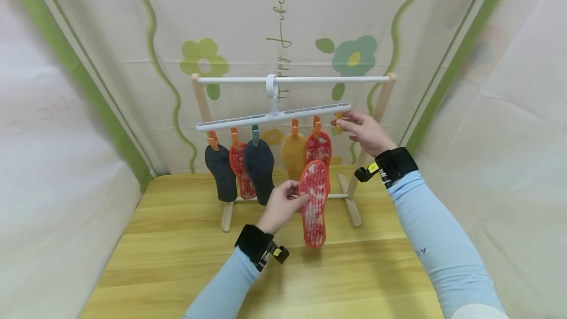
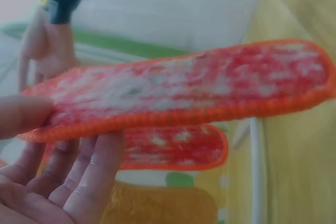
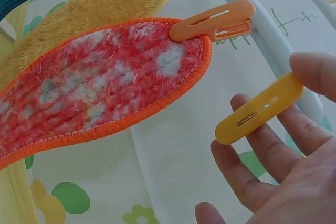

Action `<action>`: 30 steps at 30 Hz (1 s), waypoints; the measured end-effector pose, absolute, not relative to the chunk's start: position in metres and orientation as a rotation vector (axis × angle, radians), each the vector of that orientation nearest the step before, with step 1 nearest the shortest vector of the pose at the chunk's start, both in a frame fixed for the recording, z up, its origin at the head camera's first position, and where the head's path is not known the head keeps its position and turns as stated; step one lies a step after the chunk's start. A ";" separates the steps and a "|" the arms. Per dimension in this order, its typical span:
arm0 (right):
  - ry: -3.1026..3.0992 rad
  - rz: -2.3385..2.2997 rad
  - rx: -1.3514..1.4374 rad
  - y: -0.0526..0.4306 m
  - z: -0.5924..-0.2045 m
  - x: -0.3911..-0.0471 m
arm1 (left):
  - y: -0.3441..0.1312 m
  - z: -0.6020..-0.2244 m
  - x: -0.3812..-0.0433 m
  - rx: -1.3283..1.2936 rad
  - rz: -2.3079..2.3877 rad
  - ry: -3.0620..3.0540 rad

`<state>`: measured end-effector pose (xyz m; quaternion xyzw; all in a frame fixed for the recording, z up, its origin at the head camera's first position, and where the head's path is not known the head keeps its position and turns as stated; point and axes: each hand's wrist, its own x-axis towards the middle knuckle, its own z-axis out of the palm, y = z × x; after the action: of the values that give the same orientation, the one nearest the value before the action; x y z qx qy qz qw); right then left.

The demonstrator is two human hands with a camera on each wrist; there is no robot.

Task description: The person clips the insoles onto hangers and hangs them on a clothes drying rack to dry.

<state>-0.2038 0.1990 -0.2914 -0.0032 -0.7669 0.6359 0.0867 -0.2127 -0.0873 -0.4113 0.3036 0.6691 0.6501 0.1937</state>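
Observation:
My left hand (image 1: 281,207) pinches a red-and-white insole (image 1: 315,210) with orange edging by its upper side, thumb on the front and fingers behind. It is held upright in front of the hanging row. At the right end of a white clip hanger (image 1: 239,123), my right hand (image 1: 367,134) pinches a yellow clothespin (image 3: 260,108) between thumb and fingers. No insole shows in that clothespin. Left of it, an orange clothespin (image 3: 215,22) grips another red insole (image 3: 105,87).
Dark insoles (image 1: 259,164), a red insole (image 1: 241,171) and a yellow insole (image 1: 292,151) hang further left. The hanger tilts, right end higher, from the white bar (image 1: 328,79) of a wooden-legged rack (image 1: 382,97) on the wooden table (image 1: 177,255). A patterned curtain (image 1: 248,23) stands behind.

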 end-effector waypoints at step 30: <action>-2.182 1.890 0.119 0.191 -0.299 -0.187 | 0.001 -0.401 -0.224 0.778 1.843 1.923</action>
<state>-0.1867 0.1909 -0.2989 0.0408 -0.7493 0.6488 0.1258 -0.2237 0.0011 -0.4011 0.2757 0.6813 0.6531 0.1822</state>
